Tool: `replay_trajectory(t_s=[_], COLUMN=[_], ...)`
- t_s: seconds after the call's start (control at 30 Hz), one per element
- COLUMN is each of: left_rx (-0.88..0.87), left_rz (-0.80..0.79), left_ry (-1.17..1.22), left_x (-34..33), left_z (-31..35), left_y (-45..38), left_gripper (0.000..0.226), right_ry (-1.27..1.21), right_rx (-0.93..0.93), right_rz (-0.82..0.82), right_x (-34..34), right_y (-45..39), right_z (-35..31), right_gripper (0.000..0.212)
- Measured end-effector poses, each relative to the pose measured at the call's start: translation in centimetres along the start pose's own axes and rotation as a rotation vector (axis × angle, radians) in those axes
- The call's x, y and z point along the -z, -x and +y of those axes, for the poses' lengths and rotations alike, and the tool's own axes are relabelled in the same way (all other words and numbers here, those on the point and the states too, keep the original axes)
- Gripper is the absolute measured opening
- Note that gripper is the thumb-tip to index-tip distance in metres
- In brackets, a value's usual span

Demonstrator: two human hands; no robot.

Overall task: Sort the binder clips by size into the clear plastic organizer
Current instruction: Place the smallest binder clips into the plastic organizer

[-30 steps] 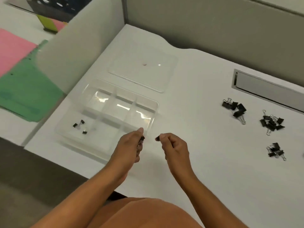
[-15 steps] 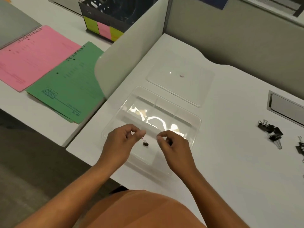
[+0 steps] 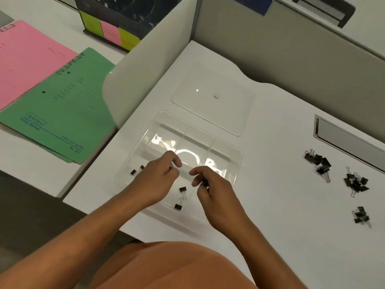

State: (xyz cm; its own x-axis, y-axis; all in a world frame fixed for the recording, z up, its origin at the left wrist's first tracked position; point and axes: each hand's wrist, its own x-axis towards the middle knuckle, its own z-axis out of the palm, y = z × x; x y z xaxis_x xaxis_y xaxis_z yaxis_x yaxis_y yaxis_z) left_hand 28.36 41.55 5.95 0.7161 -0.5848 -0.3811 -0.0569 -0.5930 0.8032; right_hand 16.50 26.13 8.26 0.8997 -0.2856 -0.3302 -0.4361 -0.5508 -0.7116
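Two small binder clips lie in the near middle compartment of the clear plastic organizer; two more tiny clips sit in its near left compartment, partly behind your left wrist. Your left hand hovers over the organizer with fingers curled, thumb and forefinger close together; whether it pinches anything cannot be told. Your right hand hovers just beside it, fingers curled round a small dark clip, mostly hidden. Organizer's clear lid lies flat on the white desk, just beyond the organizer. Three unsorted piles rest well to the right: far pile, middle pile, near pile. Green folder and pink folder lie on the adjoining desk, left.
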Motion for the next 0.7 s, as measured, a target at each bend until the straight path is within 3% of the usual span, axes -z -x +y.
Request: replay_trajectory(t_s=[0.23, 0.37, 0.5, 0.7], left_rx=[-0.006, -0.029, -0.137, -0.219], left_rz=[0.039, 0.120, 0.165, 0.194], left_ry=[0.007, 0.036, -0.080, -0.256], left_x=[0.7, 0.5, -0.4, -1.5], left_z=[-1.3, -1.5, -1.2, -0.7], left_y=[-0.1, 0.4, 0.8, 0.4], left_gripper=[0.026, 0.016, 0.002, 0.014], right_ry=[0.239, 0.202, 0.138, 0.063], right_rx=[0.036, 0.006, -0.030, -0.060], right_rz=[-0.069, 0.052, 0.096, 0.138], right_x=[-1.3, -0.9, -0.4, -0.2], right_y=[-1.9, -2.0, -1.8, -1.3], right_z=[-0.9, -0.1, 0.6, 0.9], right_gripper=[0.045, 0.038, 0.029, 0.021])
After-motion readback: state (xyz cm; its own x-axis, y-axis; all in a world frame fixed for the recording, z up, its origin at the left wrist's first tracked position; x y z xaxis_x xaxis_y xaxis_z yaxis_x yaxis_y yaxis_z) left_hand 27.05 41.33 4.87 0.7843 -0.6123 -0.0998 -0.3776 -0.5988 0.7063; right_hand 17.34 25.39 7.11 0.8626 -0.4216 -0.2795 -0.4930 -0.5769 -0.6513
